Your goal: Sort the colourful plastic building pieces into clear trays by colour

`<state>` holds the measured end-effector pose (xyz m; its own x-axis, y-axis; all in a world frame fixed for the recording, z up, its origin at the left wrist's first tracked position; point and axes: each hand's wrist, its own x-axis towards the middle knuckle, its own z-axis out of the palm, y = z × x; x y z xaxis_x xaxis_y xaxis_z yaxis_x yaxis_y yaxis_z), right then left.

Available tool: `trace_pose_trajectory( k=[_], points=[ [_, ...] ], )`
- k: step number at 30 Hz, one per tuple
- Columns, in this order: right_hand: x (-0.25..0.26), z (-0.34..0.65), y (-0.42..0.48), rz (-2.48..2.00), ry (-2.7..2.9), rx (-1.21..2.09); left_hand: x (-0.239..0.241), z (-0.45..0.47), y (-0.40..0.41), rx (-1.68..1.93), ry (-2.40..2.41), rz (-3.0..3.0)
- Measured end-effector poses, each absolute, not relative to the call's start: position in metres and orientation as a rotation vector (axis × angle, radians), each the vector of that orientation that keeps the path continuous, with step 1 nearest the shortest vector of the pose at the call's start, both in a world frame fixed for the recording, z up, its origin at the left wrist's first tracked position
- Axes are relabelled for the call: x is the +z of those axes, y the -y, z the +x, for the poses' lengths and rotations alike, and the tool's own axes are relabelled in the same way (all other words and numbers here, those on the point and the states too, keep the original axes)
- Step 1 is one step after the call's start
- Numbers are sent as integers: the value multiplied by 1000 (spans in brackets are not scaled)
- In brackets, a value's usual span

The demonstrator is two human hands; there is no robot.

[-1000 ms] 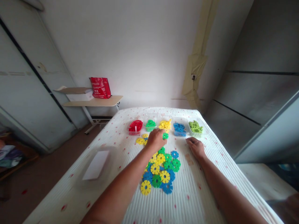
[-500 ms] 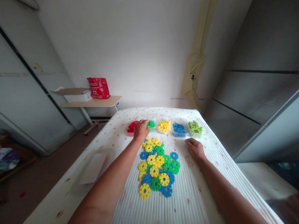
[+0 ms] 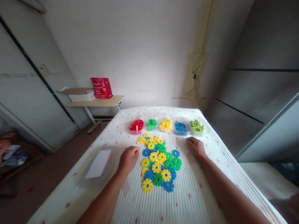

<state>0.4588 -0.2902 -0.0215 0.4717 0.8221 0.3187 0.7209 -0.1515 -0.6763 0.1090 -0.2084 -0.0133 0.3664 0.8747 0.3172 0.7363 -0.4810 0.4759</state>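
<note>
Beside the left edge of the loose pile of slotted plastic discs [image 3: 156, 167], my left hand [image 3: 129, 158] is loosely closed, and no disc shows in its fingers. The pile mixes yellow, blue and green discs, some overlapping. To its right, my right hand [image 3: 196, 147] rests on the cloth with curled fingers, and nothing shows in it. Beyond the hands stands a row of clear tubs: one with red pieces [image 3: 136, 125], then green pieces [image 3: 152, 124], yellow pieces [image 3: 166, 124], blue pieces [image 3: 180, 127] and light green pieces [image 3: 196, 125].
A clear lid or shallow tray [image 3: 82, 184] with a white card [image 3: 99, 164] lies on the left of the cloth-covered table [image 3: 140, 208]. Near the wall, a small side table [image 3: 100, 102] carries a red bag [image 3: 102, 88] and a white box [image 3: 81, 95].
My left hand has drawn back from the red and green tubs to the left of the pile. Several yellow discs show at the pile's far left end. My right hand stays in place.
</note>
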Motion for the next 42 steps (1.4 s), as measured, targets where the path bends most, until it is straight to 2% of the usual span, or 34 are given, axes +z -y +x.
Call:
trace_pose_trajectory(
  k=[5,11,19,42],
  points=[
    [-18,453,294,-1884,1453,109,-22,106,201,806,-1548,2346],
    [4,425,303,-1916,1721,430,-25,105,198,804,-1548,2324],
    [28,376,305,-2361,2131,25,-25,108,200,769,-1599,2307],
    [28,382,287,-2359,2131,142,-26,109,201,799,-1564,2298]
  ],
)
